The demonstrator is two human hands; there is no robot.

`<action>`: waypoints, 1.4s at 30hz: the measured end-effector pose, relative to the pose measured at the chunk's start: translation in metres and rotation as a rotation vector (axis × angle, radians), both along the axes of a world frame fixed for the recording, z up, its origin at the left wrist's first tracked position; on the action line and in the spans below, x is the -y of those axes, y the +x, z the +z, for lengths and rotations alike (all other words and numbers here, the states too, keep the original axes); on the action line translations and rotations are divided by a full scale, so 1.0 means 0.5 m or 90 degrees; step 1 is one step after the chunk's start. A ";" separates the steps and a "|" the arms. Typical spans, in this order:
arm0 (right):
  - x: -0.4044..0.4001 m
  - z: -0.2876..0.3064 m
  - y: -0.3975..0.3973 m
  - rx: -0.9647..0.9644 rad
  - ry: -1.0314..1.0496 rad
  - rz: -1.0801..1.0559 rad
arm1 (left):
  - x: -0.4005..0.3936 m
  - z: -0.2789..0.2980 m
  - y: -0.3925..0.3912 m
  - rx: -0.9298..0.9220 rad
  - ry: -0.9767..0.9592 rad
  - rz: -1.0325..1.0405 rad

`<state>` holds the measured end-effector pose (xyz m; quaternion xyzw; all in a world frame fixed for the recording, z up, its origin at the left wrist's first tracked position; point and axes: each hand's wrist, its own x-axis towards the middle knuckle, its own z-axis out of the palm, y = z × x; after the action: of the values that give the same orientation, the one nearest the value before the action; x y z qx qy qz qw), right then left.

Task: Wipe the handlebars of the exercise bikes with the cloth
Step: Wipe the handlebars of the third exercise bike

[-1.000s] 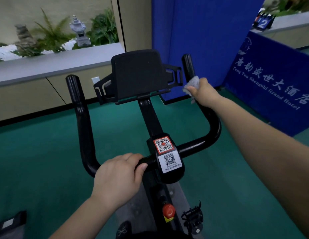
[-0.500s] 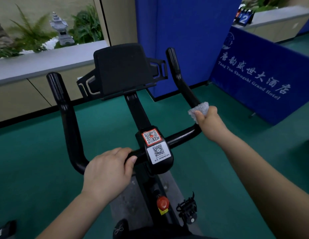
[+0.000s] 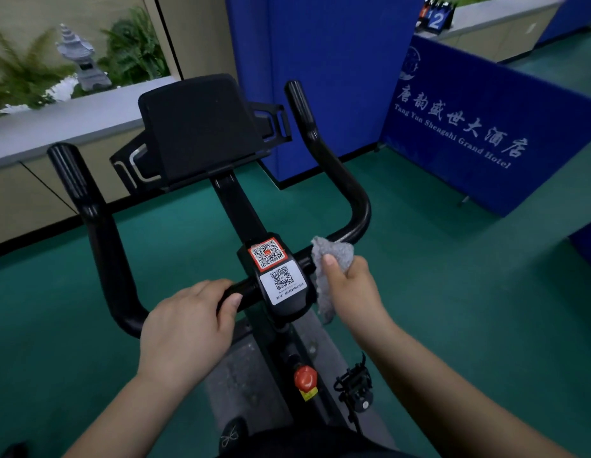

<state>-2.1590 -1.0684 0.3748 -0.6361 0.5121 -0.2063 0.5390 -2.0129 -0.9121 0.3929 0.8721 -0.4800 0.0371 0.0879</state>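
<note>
The black handlebar (image 3: 333,166) of an exercise bike curves up on both sides of a centre clamp with two QR stickers (image 3: 276,271). My right hand (image 3: 351,287) grips a grey cloth (image 3: 330,259) wrapped over the crossbar just right of the clamp; part of the cloth hangs down below. My left hand (image 3: 188,322) grips the crossbar left of the clamp. A black tablet holder (image 3: 201,127) stands above the stem.
A red knob (image 3: 305,378) and a pedal (image 3: 355,390) sit below on the frame. Blue partition panels (image 3: 320,61) and a blue banner (image 3: 485,127) stand to the right and ahead. A grey ledge with plants (image 3: 72,110) runs at left. Green floor all round.
My right hand slid the cloth down the right bar from near its upper grip, round the bend, to the crossbar beside the clamp. My left hand kept its hold.
</note>
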 end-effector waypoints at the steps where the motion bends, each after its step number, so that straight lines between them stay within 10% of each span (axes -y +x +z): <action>1: -0.003 0.003 -0.007 -0.012 -0.012 0.027 | -0.001 0.001 0.000 -0.001 -0.001 0.000; 11: 0.064 0.104 -0.067 0.108 -0.261 0.091 | -0.004 0.001 0.002 -0.005 -0.020 -0.012; 15: 0.144 0.112 -0.039 -0.115 -0.520 0.305 | -0.007 0.003 0.003 0.001 -0.020 -0.013; 21: 0.116 0.066 0.014 -0.214 -0.529 0.579 | -0.005 -0.001 0.006 -0.003 -0.025 -0.014; 32: 0.211 0.123 0.038 -0.436 -0.479 0.648 | -0.002 -0.003 0.009 0.008 -0.025 -0.020; 42: 0.165 0.105 0.066 -0.295 -0.374 0.738 | -0.003 -0.006 0.008 0.017 -0.027 -0.025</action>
<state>-2.1259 -1.1509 0.4271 -0.9548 0.1139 0.1265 0.2438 -2.0088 -0.9108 0.3897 0.8600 -0.4969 0.0570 0.1007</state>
